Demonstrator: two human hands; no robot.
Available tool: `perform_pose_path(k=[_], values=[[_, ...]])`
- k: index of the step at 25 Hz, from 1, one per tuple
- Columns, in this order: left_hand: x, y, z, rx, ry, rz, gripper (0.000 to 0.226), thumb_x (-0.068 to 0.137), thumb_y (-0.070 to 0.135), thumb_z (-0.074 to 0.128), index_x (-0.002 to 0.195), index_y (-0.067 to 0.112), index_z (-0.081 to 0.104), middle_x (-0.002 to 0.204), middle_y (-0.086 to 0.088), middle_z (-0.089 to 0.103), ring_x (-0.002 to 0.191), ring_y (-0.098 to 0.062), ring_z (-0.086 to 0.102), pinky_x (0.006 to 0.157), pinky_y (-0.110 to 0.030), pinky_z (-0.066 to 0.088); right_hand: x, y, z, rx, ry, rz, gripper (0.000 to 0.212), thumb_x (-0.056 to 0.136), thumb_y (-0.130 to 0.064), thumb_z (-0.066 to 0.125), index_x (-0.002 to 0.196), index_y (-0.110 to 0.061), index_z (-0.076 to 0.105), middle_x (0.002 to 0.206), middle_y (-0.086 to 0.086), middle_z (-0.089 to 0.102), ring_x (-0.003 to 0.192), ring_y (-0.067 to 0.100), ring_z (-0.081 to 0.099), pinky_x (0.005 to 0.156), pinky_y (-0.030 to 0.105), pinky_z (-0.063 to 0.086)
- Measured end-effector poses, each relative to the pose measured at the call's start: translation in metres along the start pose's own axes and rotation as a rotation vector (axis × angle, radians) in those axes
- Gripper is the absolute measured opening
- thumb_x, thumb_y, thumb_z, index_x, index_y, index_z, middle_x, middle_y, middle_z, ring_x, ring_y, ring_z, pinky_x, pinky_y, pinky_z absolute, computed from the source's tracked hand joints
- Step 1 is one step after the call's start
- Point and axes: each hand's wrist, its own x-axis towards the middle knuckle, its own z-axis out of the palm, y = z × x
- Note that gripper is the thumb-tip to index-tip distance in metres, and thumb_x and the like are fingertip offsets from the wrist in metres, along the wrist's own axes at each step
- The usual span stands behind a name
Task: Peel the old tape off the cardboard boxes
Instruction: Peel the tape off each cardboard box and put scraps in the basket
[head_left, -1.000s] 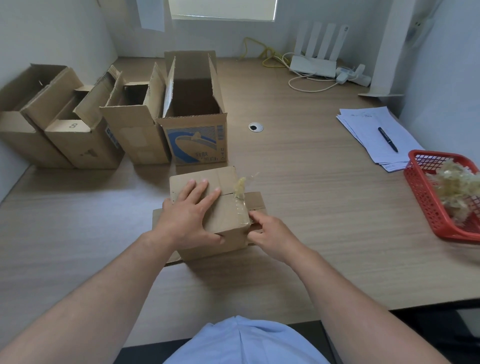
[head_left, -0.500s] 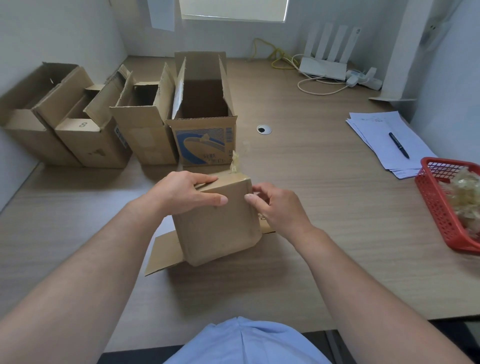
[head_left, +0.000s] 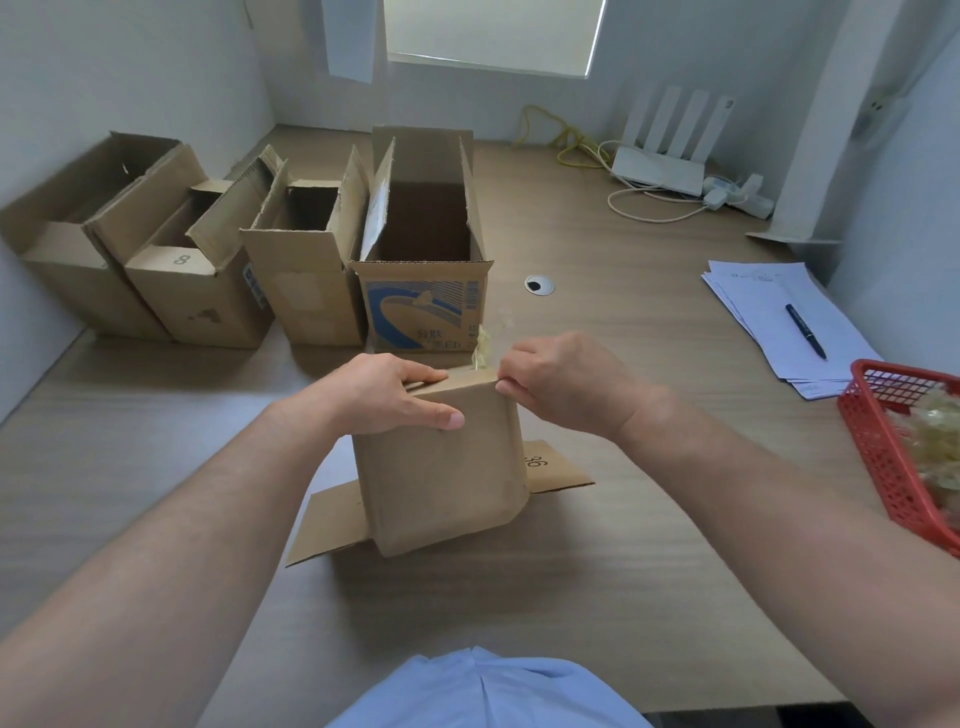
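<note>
Tape (head_left: 483, 349) stood curled and half lifted at the top edge of the small box (head_left: 441, 467), upright on the table (head_left: 649, 545) near me. My left hand (head_left: 384, 395) gripped that edge, fingers curled over it; my right hand (head_left: 561, 384) pinched the strip at the right corner. I judged this box partly stripped. Peeled wads lay in the red basket (head_left: 883, 467) at right; the four open boxes (head_left: 291, 270) far left I couldn't judge.

Place: small office.
Bench: pale wood-grain bench (head_left: 649, 322) with round cable grommet (head_left: 539, 285).
1 o'clock: white four-antenna router (head_left: 658, 170).
2 o'clock: white paper sheets (head_left: 763, 306), black pen (head_left: 805, 331).
</note>
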Motion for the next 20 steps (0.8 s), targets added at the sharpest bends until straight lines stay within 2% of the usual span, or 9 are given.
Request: perform_pose_path(k=[2,3,6,8,10,14,20], values=[[0.001,-0.001,-0.001,-0.009,0.000,0.002,0.114,0.031,0.092,0.053,0.135,0.046,0.047,0.091,0.024,0.049,0.085,-0.004,0.052,0.061,-0.016,0.044,0.005,0.001,-0.003,-0.007,0.006,-0.043,0.018,0.090,-0.005,0.056,0.074,0.002,0.060,0.069,0.017,0.059,0.055,0.034,0.054,0.047,0.033,0.040],[0.002,-0.001,-0.001,-0.013,0.001,0.004,0.113,0.032,0.092,0.053,0.135,0.046,0.047,0.092,0.022,0.050,0.087,-0.005,0.052,0.062,-0.017,0.045,0.007,0.001,-0.003,-0.005,-0.008,-0.040,0.016,0.089,-0.003,0.055,0.074,0.001,0.060,0.069,0.017,0.059,0.055,0.034,0.054,0.048,0.034,0.042],[0.004,-0.003,-0.001,-0.025,-0.004,0.008,0.112,0.032,0.092,0.054,0.135,0.046,0.048,0.093,0.021,0.051,0.087,-0.005,0.053,0.064,-0.017,0.045,0.008,0.006,0.001,0.069,-0.040,0.030,0.024,0.096,-0.016,0.046,0.086,-0.002,0.062,0.080,0.013,0.062,0.070,0.032,0.057,0.061,0.038,0.047],[0.004,-0.003,-0.001,-0.038,-0.010,0.006,0.111,0.033,0.090,0.054,0.135,0.046,0.047,0.092,0.023,0.051,0.084,-0.004,0.053,0.061,-0.016,0.044,0.007,0.009,0.002,0.158,-0.032,0.095,0.027,0.095,-0.029,0.052,0.087,-0.007,0.065,0.082,0.007,0.065,0.073,0.024,0.056,0.065,0.035,0.046],[0.004,-0.002,-0.001,-0.027,-0.014,0.006,0.109,0.035,0.089,0.054,0.135,0.046,0.047,0.091,0.023,0.050,0.082,-0.003,0.053,0.059,-0.015,0.044,0.005,0.007,0.005,0.230,-0.023,0.153,0.026,0.092,-0.034,0.058,0.085,-0.009,0.065,0.081,0.005,0.066,0.070,0.019,0.054,0.063,0.030,0.044],[0.004,0.000,0.000,-0.024,-0.011,0.001,0.109,0.035,0.087,0.054,0.135,0.046,0.046,0.090,0.025,0.049,0.081,-0.001,0.051,0.059,-0.015,0.044,0.004,0.007,0.010,0.290,-0.009,0.211,0.022,0.091,-0.027,0.060,0.080,-0.009,0.064,0.076,0.007,0.065,0.065,0.017,0.049,0.059,0.025,0.037],[0.001,0.000,-0.002,-0.002,-0.015,0.018,0.111,0.033,0.090,0.054,0.135,0.047,0.047,0.093,0.023,0.052,0.085,-0.002,0.053,0.064,-0.018,0.046,0.002,0.004,0.013,0.247,0.030,0.203,0.020,0.091,-0.015,0.054,0.073,-0.007,0.058,0.068,0.010,0.061,0.061,0.027,0.052,0.056,0.027,0.031]])
